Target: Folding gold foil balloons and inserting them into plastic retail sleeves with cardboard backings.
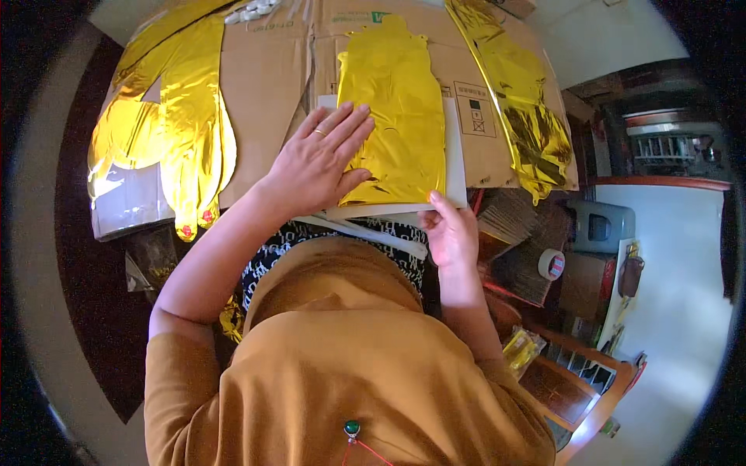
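Note:
A flat, shiny gold foil piece (392, 116), like a deflated foil balloon, lies over a white board (455, 167) in front of me. My left hand (326, 155) rests flat on the foil's left side, fingers stretched out, a ring on one of them. At the near right corner, my right hand (451, 229) grips the board's edge. Its thumb is on top beside the foil, and the other fingers are curled, partly hidden below.
Flattened cardboard (268, 116) covers the work surface. More gold foil (190, 116) hangs over its left side, and another foil piece (521, 101) lies at the right. A tape roll (551, 265), a grey plastic stool (602, 225) and a wooden shelf (559, 380) stand to the right.

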{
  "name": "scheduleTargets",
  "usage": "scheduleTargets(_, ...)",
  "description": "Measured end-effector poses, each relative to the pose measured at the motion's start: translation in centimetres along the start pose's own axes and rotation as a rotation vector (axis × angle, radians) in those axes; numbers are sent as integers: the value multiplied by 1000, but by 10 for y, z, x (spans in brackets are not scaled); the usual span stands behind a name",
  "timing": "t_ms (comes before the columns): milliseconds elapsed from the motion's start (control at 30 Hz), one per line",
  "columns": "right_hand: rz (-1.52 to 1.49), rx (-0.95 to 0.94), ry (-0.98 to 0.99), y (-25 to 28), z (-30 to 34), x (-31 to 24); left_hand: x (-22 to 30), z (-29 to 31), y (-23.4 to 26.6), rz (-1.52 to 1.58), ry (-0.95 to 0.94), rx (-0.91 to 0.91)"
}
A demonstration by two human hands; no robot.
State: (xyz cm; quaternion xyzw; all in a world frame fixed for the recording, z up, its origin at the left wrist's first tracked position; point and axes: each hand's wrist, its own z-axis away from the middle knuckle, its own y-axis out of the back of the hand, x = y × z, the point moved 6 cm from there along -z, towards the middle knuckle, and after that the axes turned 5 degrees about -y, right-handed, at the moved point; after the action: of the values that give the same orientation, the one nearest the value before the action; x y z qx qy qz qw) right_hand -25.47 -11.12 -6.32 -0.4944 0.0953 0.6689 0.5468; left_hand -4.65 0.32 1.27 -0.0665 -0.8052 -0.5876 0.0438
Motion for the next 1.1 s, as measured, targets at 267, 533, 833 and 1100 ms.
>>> scheduleTargets(267,-72,-19,-75,-1,11,0,6,10,1,6,32,-80)
scheduleTargets(533,-39,1,-12,7,7,10,8,34,36,348,121,293)
scheduleTargets(833,31,52,-106,8,55,26,46,127,4,1356,914,502)
scheduleTargets(1100,45,-35,-139,18,84,32,58,117,-14,1294,743,475)
